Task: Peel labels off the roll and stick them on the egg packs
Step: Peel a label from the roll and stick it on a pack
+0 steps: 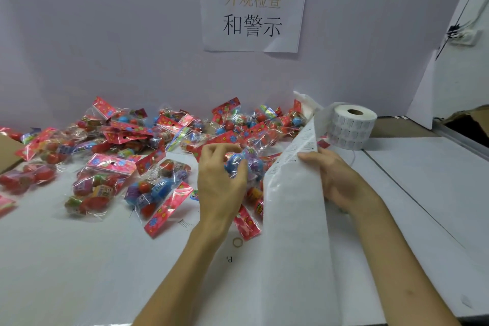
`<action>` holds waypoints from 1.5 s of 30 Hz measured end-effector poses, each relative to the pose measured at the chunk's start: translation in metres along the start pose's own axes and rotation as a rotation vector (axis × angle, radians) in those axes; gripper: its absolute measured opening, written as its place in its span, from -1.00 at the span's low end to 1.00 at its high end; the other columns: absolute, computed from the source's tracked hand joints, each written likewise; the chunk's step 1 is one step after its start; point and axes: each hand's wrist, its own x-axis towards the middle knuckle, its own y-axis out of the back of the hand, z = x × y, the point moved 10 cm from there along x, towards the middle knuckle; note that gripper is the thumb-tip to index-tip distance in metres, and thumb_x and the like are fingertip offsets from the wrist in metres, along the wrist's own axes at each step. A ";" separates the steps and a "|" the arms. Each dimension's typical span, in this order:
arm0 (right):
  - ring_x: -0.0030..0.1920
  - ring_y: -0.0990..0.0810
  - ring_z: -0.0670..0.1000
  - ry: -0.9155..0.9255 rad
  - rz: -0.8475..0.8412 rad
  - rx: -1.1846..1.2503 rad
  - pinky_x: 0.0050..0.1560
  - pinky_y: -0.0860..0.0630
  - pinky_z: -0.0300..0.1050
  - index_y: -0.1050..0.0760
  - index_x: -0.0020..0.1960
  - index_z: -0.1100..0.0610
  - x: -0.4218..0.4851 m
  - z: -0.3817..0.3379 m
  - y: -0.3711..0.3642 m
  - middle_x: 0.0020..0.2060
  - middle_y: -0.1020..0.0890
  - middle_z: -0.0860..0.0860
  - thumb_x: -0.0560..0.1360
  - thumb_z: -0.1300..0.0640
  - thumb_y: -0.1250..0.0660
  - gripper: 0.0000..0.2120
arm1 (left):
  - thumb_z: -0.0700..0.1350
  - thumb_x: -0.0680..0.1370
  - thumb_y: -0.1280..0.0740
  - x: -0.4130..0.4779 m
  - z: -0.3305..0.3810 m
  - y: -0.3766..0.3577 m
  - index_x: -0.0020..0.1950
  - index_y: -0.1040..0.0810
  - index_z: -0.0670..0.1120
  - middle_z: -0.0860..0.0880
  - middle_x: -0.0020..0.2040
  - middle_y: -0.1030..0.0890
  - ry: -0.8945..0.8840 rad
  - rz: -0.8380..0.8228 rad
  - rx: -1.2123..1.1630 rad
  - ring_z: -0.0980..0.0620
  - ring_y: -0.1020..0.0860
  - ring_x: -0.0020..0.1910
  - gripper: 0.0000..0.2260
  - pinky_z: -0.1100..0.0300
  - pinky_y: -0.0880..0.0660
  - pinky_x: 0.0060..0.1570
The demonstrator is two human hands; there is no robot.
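Head view: the left hand (pixel 219 180) curls its fingers round a clear egg pack (pixel 252 167) holding blue and purple eggs. Just beside it, the right hand (pixel 336 174) pinches the label strip (pixel 293 193). The label roll (pixel 349 127) stands beyond that hand. More packs (pixel 119 145) lie left of the grip.

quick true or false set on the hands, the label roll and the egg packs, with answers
1. The left hand grips an egg pack with blue and purple eggs. True.
2. The label roll sits left of the pile of packs. False: it stands at the pile's right end, core hole up.
3. The right hand holds the paper strip that comes off the roll. True.
4. The wall sign is blank. False: it bears printed characters.
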 end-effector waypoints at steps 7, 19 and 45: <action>-0.16 -0.51 0.19 -0.041 -0.143 -0.176 -0.30 -0.27 -0.09 -0.64 0.12 0.16 -0.007 0.011 -0.024 -0.12 -0.57 0.28 0.42 0.14 -0.38 -0.71 | 0.07 0.47 -0.46 -0.014 0.026 -0.029 -0.06 -0.63 0.02 0.14 -0.12 -0.64 -0.215 -0.277 0.032 0.09 -0.58 -0.10 -0.84 -0.02 -0.56 -0.07; 0.00 -0.71 0.10 0.026 -0.217 -0.122 -0.09 -0.67 -0.11 -0.62 0.16 0.24 -0.003 0.010 -0.030 0.06 -0.71 0.21 0.52 0.48 -0.22 -0.67 | 0.07 0.44 -0.46 -0.012 0.016 -0.033 -0.02 -0.66 0.02 0.14 -0.12 -0.66 -0.155 -0.305 0.011 0.04 -0.61 -0.08 -0.82 -0.07 -0.57 -0.04; -0.29 -0.23 0.12 -0.024 -0.140 -0.375 -0.33 -0.07 -0.05 -0.41 0.11 0.57 -0.010 0.012 -0.028 -0.17 -0.38 0.20 0.31 0.22 -0.41 -0.48 | -0.17 0.49 -0.46 -0.009 0.002 -0.031 -0.21 -0.67 0.12 0.22 -0.28 -0.65 0.002 -0.270 -0.046 0.19 -0.59 -0.21 -0.82 0.36 -0.49 -0.20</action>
